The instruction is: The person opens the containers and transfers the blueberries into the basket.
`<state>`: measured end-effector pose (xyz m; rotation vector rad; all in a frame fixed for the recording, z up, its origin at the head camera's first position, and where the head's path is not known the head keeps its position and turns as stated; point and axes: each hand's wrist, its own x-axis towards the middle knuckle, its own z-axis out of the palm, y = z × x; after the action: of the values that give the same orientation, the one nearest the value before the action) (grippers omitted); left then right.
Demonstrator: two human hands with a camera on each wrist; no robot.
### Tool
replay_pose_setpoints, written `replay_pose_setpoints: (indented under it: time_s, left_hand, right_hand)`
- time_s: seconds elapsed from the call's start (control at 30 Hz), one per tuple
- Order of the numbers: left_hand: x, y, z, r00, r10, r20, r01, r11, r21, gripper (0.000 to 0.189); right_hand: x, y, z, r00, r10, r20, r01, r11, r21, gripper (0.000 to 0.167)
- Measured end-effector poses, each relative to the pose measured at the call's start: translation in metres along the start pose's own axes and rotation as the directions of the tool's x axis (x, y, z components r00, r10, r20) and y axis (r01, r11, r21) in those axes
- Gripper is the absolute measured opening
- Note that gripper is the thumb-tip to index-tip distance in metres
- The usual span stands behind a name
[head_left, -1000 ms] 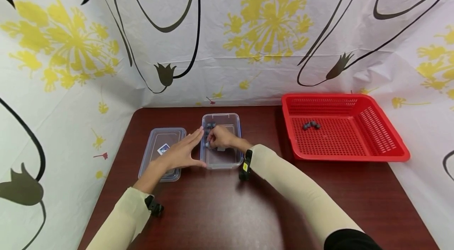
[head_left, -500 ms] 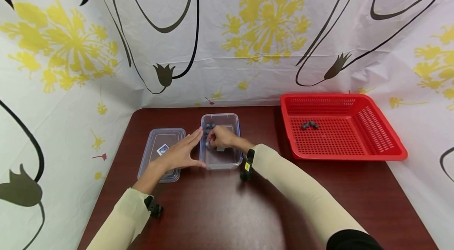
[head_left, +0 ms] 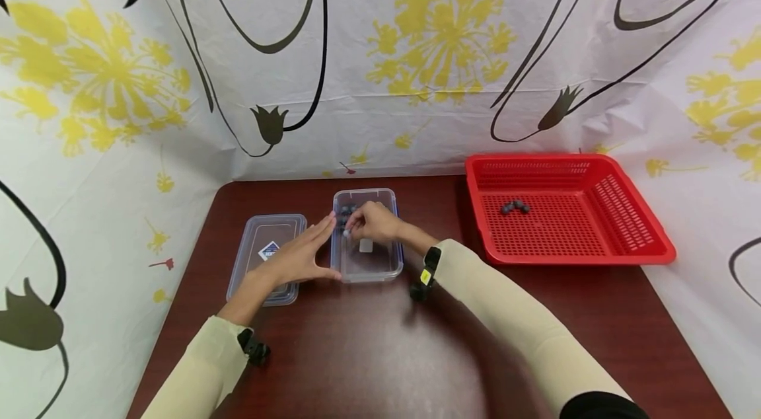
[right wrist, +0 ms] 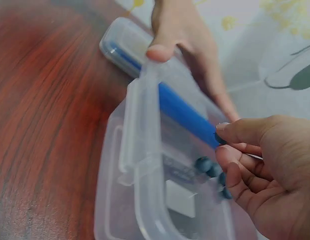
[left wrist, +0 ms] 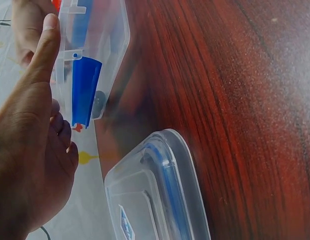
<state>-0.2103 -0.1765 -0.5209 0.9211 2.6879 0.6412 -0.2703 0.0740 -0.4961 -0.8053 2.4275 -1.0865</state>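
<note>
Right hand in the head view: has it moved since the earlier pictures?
Yes, slightly: against the clear container, the right hand has shifted up the picture and right, toward the red basket.

"What's different now?"

"The right hand (head_left: pixel 376 222) has moved a bit in the clear box (head_left: pixel 370 268). It went up or toward the far end (I can't tell which)."

"Did the arm move too?"

"Yes, the sleeve (head_left: pixel 499 293) and the little black wrist camera (head_left: pixel 425 275) have scooted to the right."

"Can you see more inside?"

"More of the white label (head_left: pixel 365 246) shows, because the hand covers less of it than before."

"And the head view?"

"It turned a tiny bit, so the red basket (head_left: pixel 579 260) and the lid (head_left: pixel 254 244) sit farther left in it."
</note>
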Motion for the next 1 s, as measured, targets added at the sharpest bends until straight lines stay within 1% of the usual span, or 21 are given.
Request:
replay_pose_setpoints:
  time_s: [0.2, 0.3, 0.4, 0.63, 0.87, 1.0]
  left_hand:
    - [0.0, 0.0, 0.001, 1.0, -0.008, 0.004, 0.008, 1.0, 0.01, 0.129]
    - [0.001, 0.001, 0.001, 1.0, -0.01, 0.008, 0.01, 1.0, 0.003, 0.129]
    - [0.0, 0.001, 0.0, 1.0, -0.013, 0.011, 0.013, 1.0, 0.004, 0.129]
    - [0.0, 0.002, -0.001, 1.0, -0.012, 0.008, 0.012, 1.0, 0.009, 0.129]
    - [0.0, 0.001, -0.001, 1.0, -0.003, 0.006, 0.002, 0.999, 0.042, 0.129]
    - [0.0, 0.001, -0.003, 1.0, 0.008, 0.01, -0.009, 0.998, 0.063, 0.129]
  right_hand:
    - [-0.012, -0.008, -0.015, 0.999, -0.031, -0.02, 0.032, 0.999, 0.04, 0.012]
    - [-0.017, -0.009, -0.022, 0.998, -0.056, -0.033, 0.058, 0.998, 0.039, 0.013]
    - [-0.024, -0.011, -0.03, 0.997, -0.061, -0.052, 0.063, 0.997, 0.038, 0.011]
    - [-0.045, -0.011, -0.055, 0.993, -0.035, -0.111, 0.036, 0.999, 0.011, 0.01]
    - [-0.069, -0.009, -0.086, 0.988, 0.001, -0.152, -0.002, 1.0, -0.009, 0.011]
    - [-0.085, -0.003, -0.103, 0.986, 0.009, -0.166, -0.014, 0.999, -0.032, 0.011]
